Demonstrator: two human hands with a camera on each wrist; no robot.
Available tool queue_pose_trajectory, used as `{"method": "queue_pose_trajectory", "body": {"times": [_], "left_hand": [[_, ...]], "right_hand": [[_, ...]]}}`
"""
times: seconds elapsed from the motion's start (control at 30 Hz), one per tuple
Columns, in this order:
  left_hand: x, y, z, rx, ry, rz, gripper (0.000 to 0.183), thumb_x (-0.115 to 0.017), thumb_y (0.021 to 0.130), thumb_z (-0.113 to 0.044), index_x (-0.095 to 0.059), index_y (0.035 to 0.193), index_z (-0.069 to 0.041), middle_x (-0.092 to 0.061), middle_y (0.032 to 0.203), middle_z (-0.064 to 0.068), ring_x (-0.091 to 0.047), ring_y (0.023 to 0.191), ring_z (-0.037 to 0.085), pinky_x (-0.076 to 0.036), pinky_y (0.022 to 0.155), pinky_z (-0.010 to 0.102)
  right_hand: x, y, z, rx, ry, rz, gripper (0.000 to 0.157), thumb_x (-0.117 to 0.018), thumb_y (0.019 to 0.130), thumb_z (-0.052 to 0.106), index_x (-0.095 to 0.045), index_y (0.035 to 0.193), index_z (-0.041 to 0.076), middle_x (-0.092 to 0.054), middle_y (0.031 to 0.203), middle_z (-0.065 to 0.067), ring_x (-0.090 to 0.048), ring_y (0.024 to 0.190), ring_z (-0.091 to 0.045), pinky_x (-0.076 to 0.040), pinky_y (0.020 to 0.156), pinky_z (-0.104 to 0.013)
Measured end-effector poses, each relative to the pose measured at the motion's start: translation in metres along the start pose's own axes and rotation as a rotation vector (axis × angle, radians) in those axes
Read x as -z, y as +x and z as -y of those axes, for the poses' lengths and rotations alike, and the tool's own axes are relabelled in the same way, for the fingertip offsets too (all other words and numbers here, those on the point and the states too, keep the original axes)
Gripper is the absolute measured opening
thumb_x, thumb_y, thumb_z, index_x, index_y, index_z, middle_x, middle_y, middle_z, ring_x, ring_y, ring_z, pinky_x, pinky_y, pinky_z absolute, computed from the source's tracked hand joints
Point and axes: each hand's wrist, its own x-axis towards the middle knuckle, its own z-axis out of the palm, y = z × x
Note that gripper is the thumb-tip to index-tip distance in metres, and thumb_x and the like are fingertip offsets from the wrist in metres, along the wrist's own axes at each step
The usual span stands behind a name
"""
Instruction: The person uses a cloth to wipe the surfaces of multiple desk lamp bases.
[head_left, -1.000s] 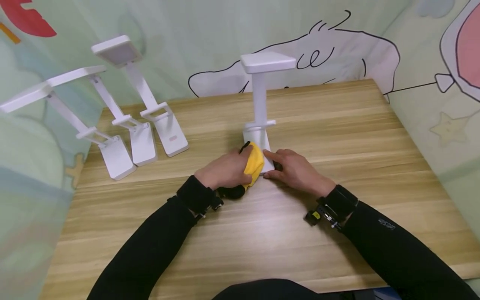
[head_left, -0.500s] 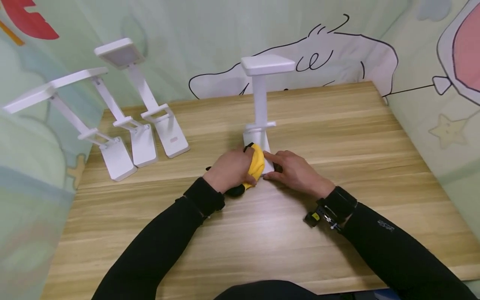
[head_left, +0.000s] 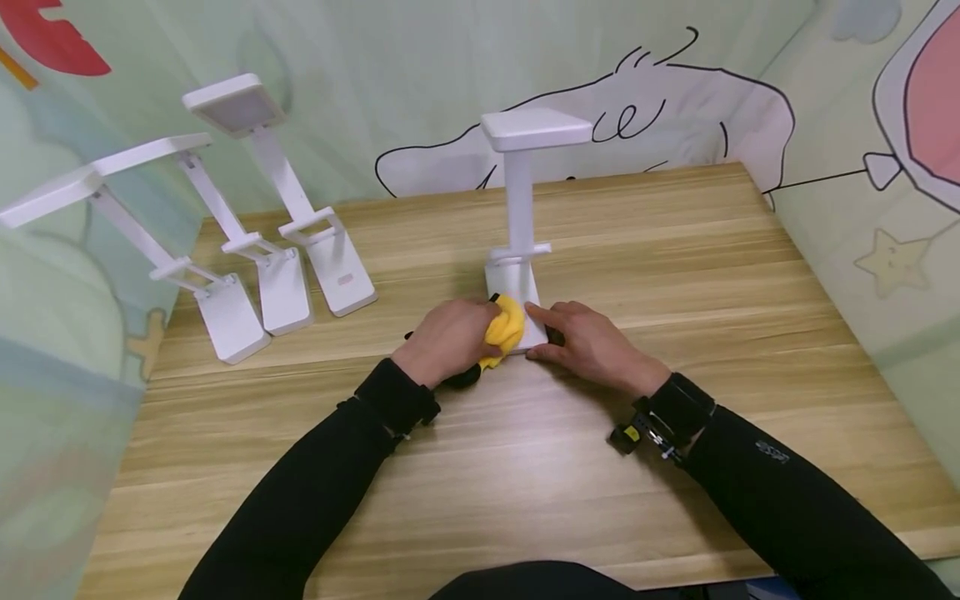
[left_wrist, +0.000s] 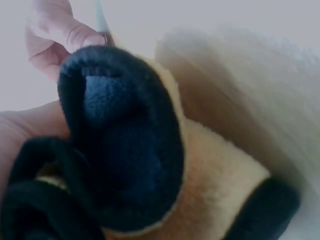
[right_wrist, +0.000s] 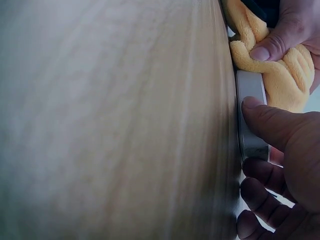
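A white desk lamp stands upright at mid-table. Bunched in my left hand is a yellow cloth with dark edging, pressed against the left part of the lamp's base. The left wrist view is filled mostly by the folded cloth and its blue-grey inner side. My right hand holds the base at its front right corner. Seen from the right wrist, the thumb lies on the front edge of the lamp base, and the fingers are around the right side. The left fingertips are partly hidden by cloth.
Three more white desk lamps stand in a row at the back left: a left one, a middle one and a right one. Behind the wooden table hangs a printed curtain.
My left hand has shifted slightly left with the cloth since half a second ago, after a small move right. The right hand and the lamp keep their place.
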Motion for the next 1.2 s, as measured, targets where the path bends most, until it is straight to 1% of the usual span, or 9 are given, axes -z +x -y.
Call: {"method": "queue_pose_trajectory", "body": {"times": [0.1, 0.23, 0.4, 0.47, 0.53, 0.67, 0.8, 0.97, 1.2], "left_hand": [[-0.001, -0.001, 0.005, 0.022, -0.001, -0.026, 0.025, -0.075, 0.084, -0.028, -0.064, 0.098, -0.011, -0.062, 0.082, 0.000, -0.055, 0.072, 0.015, -0.051, 0.071, 0.032], [0.001, 0.001, 0.017, 0.123, -0.037, -0.050, 0.023, -0.072, 0.085, -0.029, -0.063, 0.090, -0.009, -0.061, 0.078, 0.003, -0.056, 0.070, 0.019, -0.051, 0.067, 0.035], [0.016, 0.007, 0.030, 0.249, -0.037, -0.063, 0.034, -0.073, 0.083, -0.028, -0.065, 0.103, -0.002, -0.060, 0.086, 0.009, -0.055, 0.077, 0.022, -0.052, 0.069, 0.038], [0.024, 0.006, 0.025, 0.202, -0.031, -0.081, 0.037, -0.073, 0.083, -0.025, -0.064, 0.111, -0.002, -0.062, 0.092, 0.010, -0.055, 0.081, 0.022, -0.051, 0.074, 0.039], [0.028, 0.007, 0.016, 0.093, -0.017, -0.112, 0.042, -0.073, 0.084, -0.021, -0.062, 0.120, -0.002, -0.063, 0.100, 0.013, -0.056, 0.086, 0.025, -0.051, 0.079, 0.039], [0.024, 0.016, 0.003, -0.074, 0.124, -0.126, 0.050, -0.068, 0.088, -0.022, -0.055, 0.133, -0.005, -0.062, 0.116, 0.020, -0.056, 0.105, 0.031, -0.049, 0.089, 0.043], [0.017, 0.025, 0.003, -0.038, 0.226, -0.060, 0.051, -0.065, 0.092, -0.030, -0.053, 0.136, -0.008, -0.064, 0.117, 0.015, -0.055, 0.107, 0.027, -0.049, 0.088, 0.040], [0.015, 0.027, 0.011, -0.011, 0.101, -0.021, 0.046, -0.065, 0.092, -0.026, -0.056, 0.132, -0.004, -0.067, 0.105, 0.012, -0.055, 0.089, 0.022, -0.051, 0.079, 0.034], [0.010, 0.017, 0.023, 0.041, -0.029, -0.056, 0.032, -0.066, 0.088, -0.017, -0.064, 0.117, -0.003, -0.064, 0.090, 0.008, -0.051, 0.082, 0.023, -0.048, 0.075, 0.035]], "right_hand": [[0.000, 0.000, 0.000, -0.003, 0.000, -0.004, 0.072, -0.070, 0.086, 0.043, -0.043, 0.145, 0.011, -0.063, 0.100, -0.008, -0.051, 0.083, -0.020, -0.045, 0.072, -0.036], [0.000, 0.001, 0.002, -0.003, -0.003, -0.005, 0.072, -0.070, 0.086, 0.042, -0.043, 0.145, 0.011, -0.063, 0.101, -0.010, -0.053, 0.085, -0.020, -0.047, 0.074, -0.038], [-0.002, 0.003, 0.004, -0.017, 0.014, 0.009, 0.073, -0.070, 0.086, 0.043, -0.042, 0.145, 0.011, -0.063, 0.103, -0.010, -0.053, 0.086, -0.021, -0.047, 0.074, -0.039], [-0.003, 0.003, 0.005, -0.015, 0.011, 0.010, 0.073, -0.070, 0.086, 0.044, -0.043, 0.145, 0.012, -0.062, 0.101, -0.009, -0.052, 0.085, -0.020, -0.046, 0.073, -0.037], [-0.003, 0.003, 0.005, -0.007, 0.001, 0.005, 0.072, -0.070, 0.086, 0.044, -0.044, 0.145, 0.011, -0.060, 0.096, -0.007, -0.050, 0.082, -0.020, -0.045, 0.071, -0.037], [0.000, 0.002, 0.003, 0.007, -0.021, -0.015, 0.069, -0.070, 0.086, 0.042, -0.047, 0.143, 0.011, -0.058, 0.091, -0.004, -0.049, 0.079, -0.019, -0.043, 0.069, -0.036], [0.000, 0.001, 0.002, 0.009, -0.013, -0.009, 0.070, -0.069, 0.087, 0.043, -0.045, 0.144, 0.011, -0.059, 0.092, -0.004, -0.049, 0.080, -0.019, -0.044, 0.070, -0.035], [-0.002, -0.001, 0.000, 0.002, -0.009, -0.008, 0.071, -0.070, 0.087, 0.042, -0.043, 0.145, 0.011, -0.059, 0.092, -0.005, -0.049, 0.079, -0.020, -0.043, 0.069, -0.035], [-0.001, 0.000, 0.001, 0.002, -0.027, -0.016, 0.071, -0.069, 0.087, 0.041, -0.043, 0.145, 0.009, -0.061, 0.095, -0.007, -0.049, 0.079, -0.020, -0.043, 0.068, -0.035]]}}
